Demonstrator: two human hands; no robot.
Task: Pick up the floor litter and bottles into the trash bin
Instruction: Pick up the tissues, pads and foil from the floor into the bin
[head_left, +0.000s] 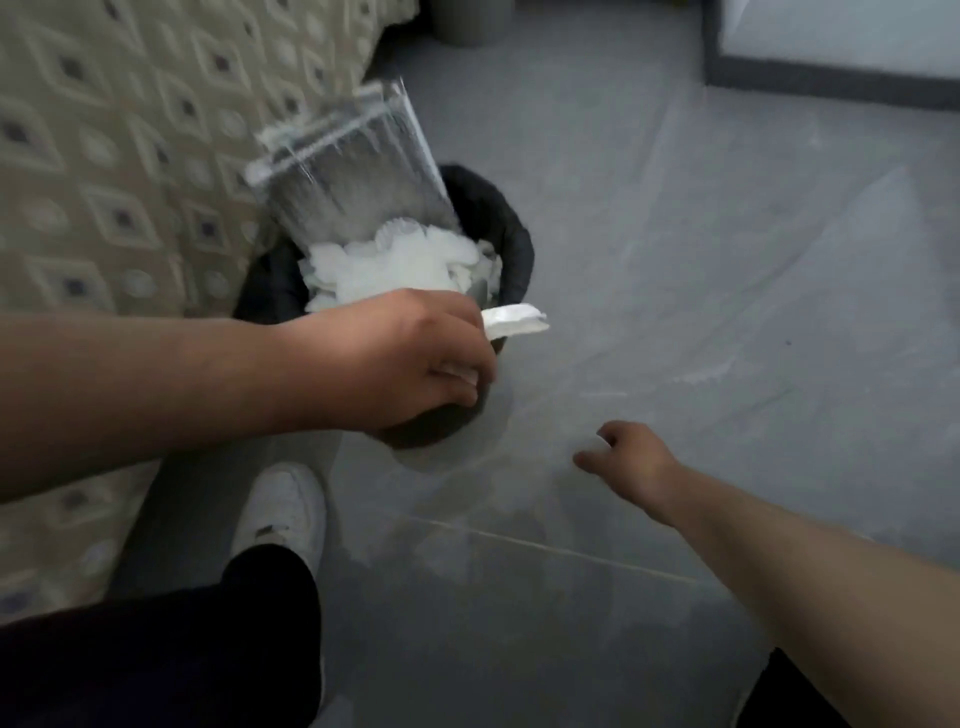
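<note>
Head view: your left hand (395, 358) pinches a white paper scrap (514, 319) just over the trash bin (511, 236); spread those fingers above the heaped litter (400, 267). Right hand (631, 460), fingers curled, perhaps on something pale, hovers near the bin over grey floor (727, 260), patterned bedding (104, 156) beside.

Patterned beige bedspread (130, 156) left; grey floor (727, 312); white shoe (288, 512) on floor.

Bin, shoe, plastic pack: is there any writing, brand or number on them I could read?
None can be read.
Clear plastic pack: motion-blurred, no print legible.
Shoe: a small dark mark on its side, too blurred to read.
Bin: plain dark liner, no label visible.
</note>
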